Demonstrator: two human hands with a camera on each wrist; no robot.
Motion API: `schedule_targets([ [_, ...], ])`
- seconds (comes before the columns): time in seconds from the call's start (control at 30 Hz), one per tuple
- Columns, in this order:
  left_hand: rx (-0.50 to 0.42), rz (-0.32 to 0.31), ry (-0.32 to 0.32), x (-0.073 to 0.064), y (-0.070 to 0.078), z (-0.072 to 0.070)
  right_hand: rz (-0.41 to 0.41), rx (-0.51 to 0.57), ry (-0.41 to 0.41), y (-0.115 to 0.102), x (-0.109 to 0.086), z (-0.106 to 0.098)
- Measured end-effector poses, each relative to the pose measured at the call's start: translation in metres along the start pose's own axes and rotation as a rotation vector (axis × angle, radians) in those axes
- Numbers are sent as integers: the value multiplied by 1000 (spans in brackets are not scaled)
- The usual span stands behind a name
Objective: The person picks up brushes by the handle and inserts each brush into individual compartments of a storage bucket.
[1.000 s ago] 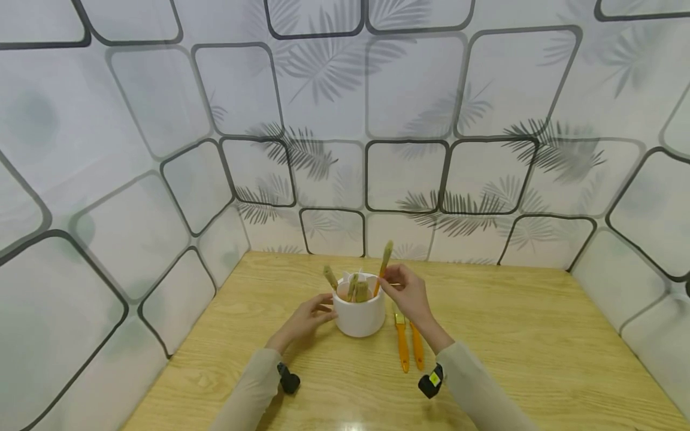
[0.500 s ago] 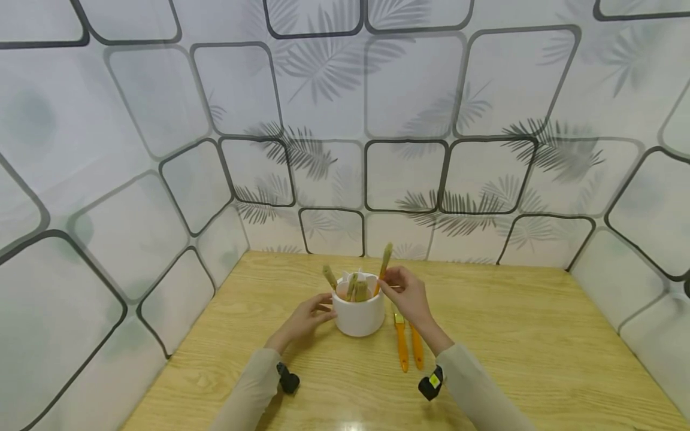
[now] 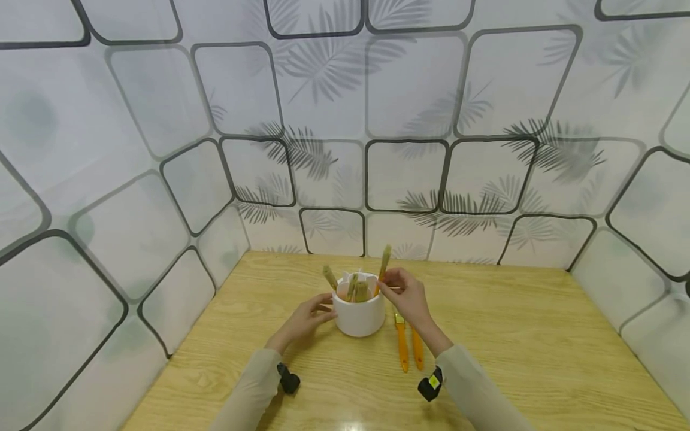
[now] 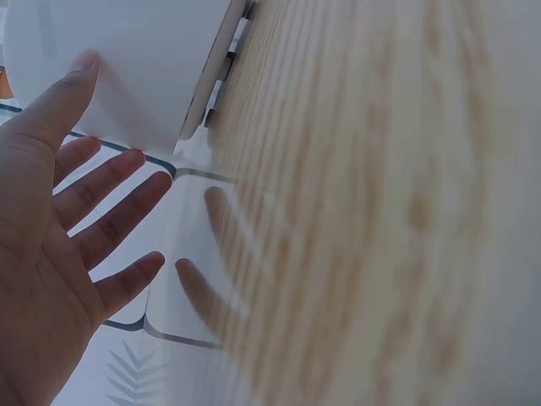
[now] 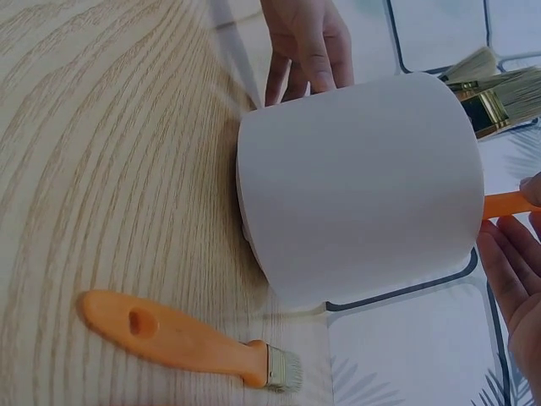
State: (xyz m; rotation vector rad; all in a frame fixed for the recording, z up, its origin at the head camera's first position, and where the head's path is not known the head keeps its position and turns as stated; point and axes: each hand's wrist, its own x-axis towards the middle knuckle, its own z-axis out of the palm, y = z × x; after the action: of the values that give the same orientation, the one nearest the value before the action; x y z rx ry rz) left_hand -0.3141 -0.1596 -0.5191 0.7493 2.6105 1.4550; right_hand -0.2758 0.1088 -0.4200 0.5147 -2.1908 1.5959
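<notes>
The pot (image 5: 363, 186) looks smooth and matt, the table (image 3: 512, 323) glossy wood, the brush handle (image 5: 183, 338) plastic.

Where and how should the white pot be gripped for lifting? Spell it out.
Probably best by its outer wall, with opposed palms coming in from left and right. The white pot is rounded and stands upright, and brushes rising past its rim would obstruct a grip from above. The left hand touches its left side.
</notes>
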Motion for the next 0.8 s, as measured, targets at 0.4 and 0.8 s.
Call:
schedule_targets([
  [0.4, -10, 6, -15, -7, 26, -2, -6, -4, -11, 21, 3, 2],
  [0.8, -40, -9, -33, -11, 39, -6, -22, 9, -29, 41, 4, 4],
])
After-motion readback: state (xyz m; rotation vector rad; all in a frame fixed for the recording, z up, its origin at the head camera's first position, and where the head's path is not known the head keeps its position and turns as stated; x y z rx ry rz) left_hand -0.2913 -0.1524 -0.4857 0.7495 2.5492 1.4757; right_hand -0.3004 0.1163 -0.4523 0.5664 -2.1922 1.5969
